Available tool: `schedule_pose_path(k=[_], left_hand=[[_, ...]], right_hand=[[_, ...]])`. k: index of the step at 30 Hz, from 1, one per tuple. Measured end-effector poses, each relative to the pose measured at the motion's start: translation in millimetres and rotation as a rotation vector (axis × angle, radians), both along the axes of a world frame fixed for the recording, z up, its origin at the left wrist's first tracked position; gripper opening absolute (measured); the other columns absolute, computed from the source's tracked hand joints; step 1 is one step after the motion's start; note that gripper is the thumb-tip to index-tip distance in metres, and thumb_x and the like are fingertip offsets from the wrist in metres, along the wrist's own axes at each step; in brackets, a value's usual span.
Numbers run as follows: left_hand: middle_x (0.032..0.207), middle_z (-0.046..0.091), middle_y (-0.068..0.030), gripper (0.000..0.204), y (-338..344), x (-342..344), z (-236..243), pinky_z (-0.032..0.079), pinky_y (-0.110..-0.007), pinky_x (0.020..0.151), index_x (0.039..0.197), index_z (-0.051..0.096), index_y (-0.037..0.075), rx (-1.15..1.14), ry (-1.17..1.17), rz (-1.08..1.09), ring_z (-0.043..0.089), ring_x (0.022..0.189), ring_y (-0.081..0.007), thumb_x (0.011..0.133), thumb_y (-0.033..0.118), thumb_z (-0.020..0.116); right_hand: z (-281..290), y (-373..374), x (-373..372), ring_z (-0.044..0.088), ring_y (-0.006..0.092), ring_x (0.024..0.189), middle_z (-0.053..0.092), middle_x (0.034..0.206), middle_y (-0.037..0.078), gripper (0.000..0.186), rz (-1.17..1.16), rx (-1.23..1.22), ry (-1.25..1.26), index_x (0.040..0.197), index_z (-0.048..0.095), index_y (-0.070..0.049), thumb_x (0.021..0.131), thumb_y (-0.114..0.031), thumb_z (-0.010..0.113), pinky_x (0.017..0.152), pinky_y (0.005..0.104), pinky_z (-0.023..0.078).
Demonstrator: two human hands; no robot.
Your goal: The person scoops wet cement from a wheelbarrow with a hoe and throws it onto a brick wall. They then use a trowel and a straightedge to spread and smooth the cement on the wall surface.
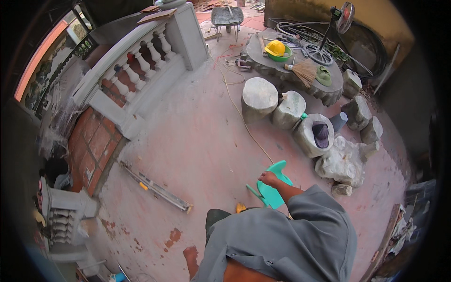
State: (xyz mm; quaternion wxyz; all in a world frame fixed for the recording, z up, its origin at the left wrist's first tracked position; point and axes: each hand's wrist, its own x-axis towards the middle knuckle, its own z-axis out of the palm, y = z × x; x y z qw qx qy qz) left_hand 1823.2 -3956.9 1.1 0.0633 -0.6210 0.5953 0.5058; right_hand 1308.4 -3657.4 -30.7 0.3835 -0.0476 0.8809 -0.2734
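A small green plastic chair [272, 191] stands close in front of my body, a little to the right. My right hand [268, 178] is closed on its upper edge, with the arm reaching down from a grey sleeve. My left hand [190, 254] hangs low beside my body over the floor, apart from any object. Its fingers are too small and unclear to tell how they are held. A yellow slipper [240, 207] shows beside the chair. A long metal manual tile cutter [159, 190] lies on the floor to the left.
Stone stools [260, 96] stand at the right, one bearing a dark cap [321, 132]. Behind them, a stone table [333, 75] holds a yellow helmet [275, 48], a straw broom [304, 73] and a fan [344, 19]. A thin hose [239, 105] crosses the floor. A balustrade [141, 70] and a wheelbarrow [226, 17] stand farther off.
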Motion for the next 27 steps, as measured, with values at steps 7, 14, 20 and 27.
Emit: schedule_pose_path(k=[7,14,20,27], left_hand=[[0.059,0.056,-0.0064,0.014,-171.8,-113.6,-37.1,0.041,-0.033,0.041,0.071,0.058,0.000,-0.081,-0.042,-0.165,0.054,0.048,-0.0172,0.079,0.010,0.064],[0.066,0.061,-0.0161,0.022,-386.5,-279.8,-49.8,0.046,-0.039,0.052,0.071,0.060,-0.003,-0.001,-0.089,-0.227,0.058,0.056,-0.0251,0.079,0.017,0.063],[0.080,0.065,-0.0231,0.027,-532.5,-484.5,-15.5,0.048,-0.040,0.070,0.084,0.066,-0.003,-0.482,-0.100,-0.774,0.064,0.074,-0.0313,0.079,0.023,0.061],[0.080,0.068,-0.0172,0.025,-584.3,-696.1,-16.4,0.050,-0.038,0.070,0.091,0.069,0.000,-0.357,0.004,-0.526,0.065,0.073,-0.0269,0.080,0.022,0.061]], right_hand=[[-37.1,-82.3,-97.8,0.061,0.0228,0.073,0.066,0.084,0.010,0.031,-0.148,0.042,-0.008,0.099,0.067,-0.005,0.081,-0.031,0.067,0.064,0.0409,0.050],[-24.3,-156.4,-142.9,0.053,0.0172,0.059,0.061,0.074,0.004,0.020,-0.350,0.140,-0.308,0.091,0.061,-0.009,0.083,-0.028,0.065,0.051,0.0361,0.043],[-4.9,-234.0,-210.7,0.052,0.0166,0.059,0.061,0.076,0.005,0.021,-0.645,-0.036,-0.328,0.090,0.061,-0.009,0.085,-0.028,0.064,0.050,0.0363,0.043],[-46.5,-274.5,-370.5,0.053,0.0176,0.060,0.061,0.077,0.006,0.023,-0.592,0.099,-0.476,0.094,0.061,-0.008,0.085,-0.029,0.063,0.050,0.0356,0.044]])
